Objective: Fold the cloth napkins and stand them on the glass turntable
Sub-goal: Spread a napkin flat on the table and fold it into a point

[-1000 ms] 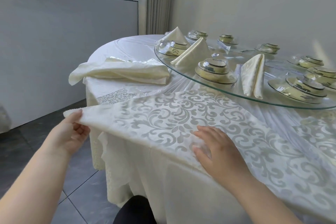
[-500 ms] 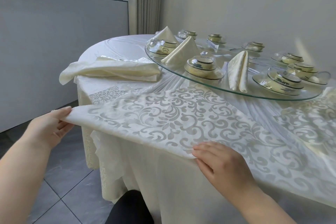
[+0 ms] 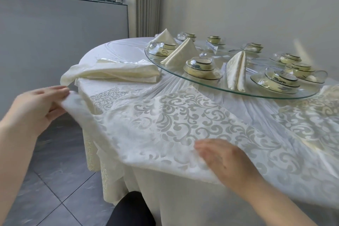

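The left grip (image 3: 40, 108) pinches the left corner of a white napkin (image 3: 183, 124) with a grey scroll pattern, fingers on top and thumb below, and holds that corner lifted off the counter (image 3: 113, 49). The right grip (image 3: 225, 159) is released: its fingers lie straight on top of the napkin's near edge, at the front rim of the counter. Both are blurred.

The napkin is spread flat across the near part of the round, white-draped counter, between the person and the glass turntable (image 3: 256, 92). On the turntable stand three folded napkins (image 3: 236, 69), each a cream pointed shape, among covered bowls (image 3: 200, 67) set round its rim. To the left, beside the turntable, lies a loose heap of cream cloths (image 3: 113, 73).
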The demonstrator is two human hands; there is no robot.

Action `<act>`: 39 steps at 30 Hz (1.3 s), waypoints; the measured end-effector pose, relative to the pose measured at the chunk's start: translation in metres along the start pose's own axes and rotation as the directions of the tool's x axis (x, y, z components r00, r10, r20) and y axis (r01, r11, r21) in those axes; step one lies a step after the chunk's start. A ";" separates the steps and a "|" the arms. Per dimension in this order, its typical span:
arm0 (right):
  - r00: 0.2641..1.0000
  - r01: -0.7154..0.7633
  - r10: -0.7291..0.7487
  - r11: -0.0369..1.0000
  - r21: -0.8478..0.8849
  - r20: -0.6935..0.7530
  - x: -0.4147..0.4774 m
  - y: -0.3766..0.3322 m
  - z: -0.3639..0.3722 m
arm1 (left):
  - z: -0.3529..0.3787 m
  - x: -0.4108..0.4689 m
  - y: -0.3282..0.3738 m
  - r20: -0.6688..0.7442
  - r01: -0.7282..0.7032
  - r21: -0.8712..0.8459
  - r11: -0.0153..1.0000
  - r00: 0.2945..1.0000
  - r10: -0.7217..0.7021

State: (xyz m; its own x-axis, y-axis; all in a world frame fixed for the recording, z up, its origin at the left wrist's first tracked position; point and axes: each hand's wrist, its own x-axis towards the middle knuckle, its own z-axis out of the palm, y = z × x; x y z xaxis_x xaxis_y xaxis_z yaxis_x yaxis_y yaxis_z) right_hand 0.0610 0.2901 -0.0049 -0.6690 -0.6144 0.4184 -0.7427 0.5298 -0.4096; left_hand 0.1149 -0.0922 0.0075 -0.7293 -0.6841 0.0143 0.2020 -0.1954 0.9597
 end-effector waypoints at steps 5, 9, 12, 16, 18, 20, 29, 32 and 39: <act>0.931 -0.259 0.295 0.949 -0.177 0.216 0.037 0.028 -0.016 | 0.128 -0.015 0.030 0.169 -0.102 0.257 0.961 0.984 0.059; 0.870 -0.249 0.346 0.924 -0.291 0.351 0.045 0.046 -0.006 | 0.210 0.008 0.013 0.228 -0.068 0.482 0.873 0.972 -0.050; 0.891 -0.221 0.316 0.929 -0.297 0.325 0.043 0.054 -0.001 | 0.256 0.023 -0.015 0.219 -0.047 0.642 0.765 0.968 -0.124; 0.910 -0.228 0.307 0.932 -0.281 0.280 0.042 0.056 0.001 | 0.281 0.037 -0.043 0.192 -0.034 0.753 0.657 0.966 -0.170; 0.910 -0.239 0.312 0.932 -0.272 0.273 0.042 0.057 0.001 | 0.288 0.044 -0.052 0.174 0.022 0.730 0.683 0.961 -0.217; 0.910 -0.231 0.305 0.936 -0.266 0.281 0.042 0.058 0.002 | 0.294 0.051 -0.061 0.172 0.057 0.689 0.723 0.955 -0.240; 0.901 -0.219 0.300 0.938 -0.268 0.315 0.043 0.058 0.001 | 0.308 0.057 -0.070 0.296 -0.039 0.723 0.689 0.920 -0.258; 0.896 -0.231 0.310 0.937 -0.264 0.317 0.043 0.057 0.001 | 0.301 0.054 -0.062 0.386 -0.195 0.817 0.542 0.884 -0.264; 0.899 -0.230 0.305 0.940 -0.254 0.315 0.043 0.057 0.002 | 0.299 0.054 -0.066 0.422 -0.211 0.789 0.577 0.869 -0.259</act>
State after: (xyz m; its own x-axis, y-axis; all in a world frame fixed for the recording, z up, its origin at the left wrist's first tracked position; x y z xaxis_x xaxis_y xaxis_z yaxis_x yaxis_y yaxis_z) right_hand -0.0104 0.2929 -0.0115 -0.8181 -0.5750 -0.0046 -0.5517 0.7872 -0.2754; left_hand -0.1330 0.0937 0.0286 -0.9618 -0.2470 -0.1179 -0.2451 0.5860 0.7724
